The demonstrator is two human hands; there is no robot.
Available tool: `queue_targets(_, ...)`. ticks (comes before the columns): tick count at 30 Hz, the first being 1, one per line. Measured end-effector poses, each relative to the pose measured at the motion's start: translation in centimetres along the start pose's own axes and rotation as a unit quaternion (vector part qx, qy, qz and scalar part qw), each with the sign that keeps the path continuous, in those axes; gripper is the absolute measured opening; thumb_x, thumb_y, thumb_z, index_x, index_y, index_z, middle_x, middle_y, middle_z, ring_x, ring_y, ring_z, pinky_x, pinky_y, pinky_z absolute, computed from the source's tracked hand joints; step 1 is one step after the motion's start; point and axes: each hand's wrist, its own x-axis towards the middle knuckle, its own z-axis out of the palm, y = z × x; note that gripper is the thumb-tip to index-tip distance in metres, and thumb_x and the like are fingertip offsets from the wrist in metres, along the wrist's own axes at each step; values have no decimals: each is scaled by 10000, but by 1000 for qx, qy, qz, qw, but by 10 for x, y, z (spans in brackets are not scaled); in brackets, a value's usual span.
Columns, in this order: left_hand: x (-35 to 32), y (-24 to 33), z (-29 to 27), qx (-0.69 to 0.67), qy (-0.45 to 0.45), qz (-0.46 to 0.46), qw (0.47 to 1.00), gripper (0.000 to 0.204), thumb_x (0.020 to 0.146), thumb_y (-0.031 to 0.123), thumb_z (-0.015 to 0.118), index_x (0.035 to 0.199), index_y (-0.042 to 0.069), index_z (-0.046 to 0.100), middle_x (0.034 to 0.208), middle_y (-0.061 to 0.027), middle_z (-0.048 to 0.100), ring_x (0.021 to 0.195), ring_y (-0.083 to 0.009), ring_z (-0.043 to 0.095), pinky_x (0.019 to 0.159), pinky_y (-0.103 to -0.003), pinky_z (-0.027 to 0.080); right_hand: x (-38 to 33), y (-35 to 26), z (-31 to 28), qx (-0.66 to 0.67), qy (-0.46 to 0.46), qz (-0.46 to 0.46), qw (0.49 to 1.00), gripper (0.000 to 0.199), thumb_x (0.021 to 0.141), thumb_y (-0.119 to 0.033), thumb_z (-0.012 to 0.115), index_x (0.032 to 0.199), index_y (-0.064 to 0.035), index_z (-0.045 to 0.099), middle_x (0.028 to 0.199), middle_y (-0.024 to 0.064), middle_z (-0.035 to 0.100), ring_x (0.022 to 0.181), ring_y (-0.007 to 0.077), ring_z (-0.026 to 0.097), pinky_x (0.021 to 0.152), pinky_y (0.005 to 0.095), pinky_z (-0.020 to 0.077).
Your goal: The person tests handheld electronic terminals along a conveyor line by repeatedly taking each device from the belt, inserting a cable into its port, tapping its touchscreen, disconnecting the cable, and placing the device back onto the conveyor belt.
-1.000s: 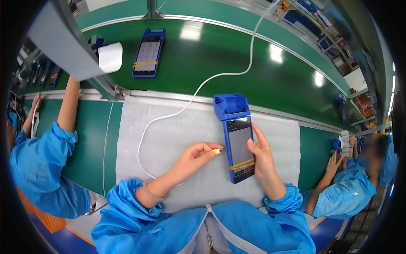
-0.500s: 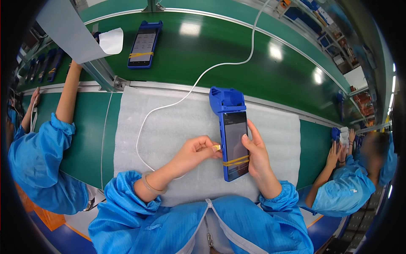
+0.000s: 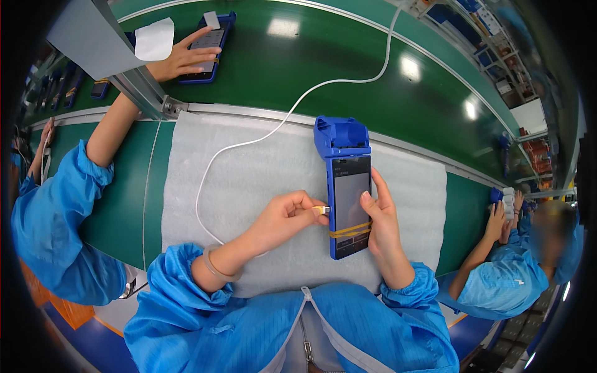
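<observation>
My right hand (image 3: 384, 222) is wrapped round the right edge of a blue handheld payment terminal (image 3: 351, 189), its thumb lying by the lit screen. A yellow rubber band (image 3: 349, 232) circles the lower part of the terminal, and a bulky blue housing tops it. Between thumb and fingers, my left hand (image 3: 291, 214) pinches a cable plug (image 3: 321, 210) with a yellow wrap. The plug's pale metal end points at the terminal's left side; whether it is inside the port I cannot tell. Its white cable (image 3: 255, 143) loops from behind my left wrist up past the far edge.
A white foam mat (image 3: 280, 171) lies beneath my hands. Beyond a metal rail runs a green conveyor surface (image 3: 261, 74). At left, a co-worker's hand (image 3: 186, 61) touches another blue terminal (image 3: 208, 46). A metal post (image 3: 140, 90) stands near it. Another co-worker (image 3: 513, 267) sits at right.
The terminal has shifted slightly right and up with my right hand. More of the plug's metal end now shows beside it. The co-worker's hand has reached onto the far terminal, which sits higher in view.
</observation>
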Motion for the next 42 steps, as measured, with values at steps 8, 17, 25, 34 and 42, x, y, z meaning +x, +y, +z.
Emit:
queue_targets(8, -1, -1, 3, 31, 35, 18, 999, 92, 875, 62, 538, 824, -15, 538, 1014, -100, 592, 824, -125, 595, 763, -222, 464, 1, 0, 3, -17, 3, 0, 1000, 534, 886, -104, 529, 1362, -36, 295, 1181, 140, 535, 1048, 173, 542, 884, 307, 440)
queue_targets(17, -5, 1, -7, 290, 74, 167, 939, 60, 800, 27, 602, 753, 12, 569, 1010, -89, 534, 1004, -178, 500, 850, -289, 408, -1, 9, 12, -57, 20, -9, 998, 523, 897, -73, 498, 1368, -29, 274, 1121, 139, 570, 978, 168, 578, 830, 282, 468)
queue_targets(25, -2, 11, -14, 408, 125, 206, 881, 44, 735, 24, 637, 754, 15, 599, 1004, -80, 541, 1026, -247, 454, 897, -344, 350, 3, 28, 14, -122, -27, -102, 987, 537, 918, -96, 453, 1379, -11, 189, 1310, 167, 387, 1168, 190, 431, 965, 332, 357)
queue_targets(34, -2, 15, -12, 533, 146, 229, 802, 67, 688, 24, 670, 703, -1, 610, 1010, -102, 547, 1043, -301, 423, 878, -380, 362, -7, 21, -7, -171, -143, -97, 970, 737, 794, 15, 552, 1384, 15, 110, 1349, 176, 301, 1256, 251, 321, 1030, 379, 266)
queue_targets(42, -3, 14, -12, 532, 136, 191, 813, 46, 705, 38, 651, 732, 21, 617, 1032, -81, 543, 1087, -291, 400, 928, -390, 323, -9, 13, -20, -228, -222, -37, 947, 957, 635, 134, 495, 1417, -21, -35, 1466, 182, 91, 1366, 288, 110, 1087, 397, 154)
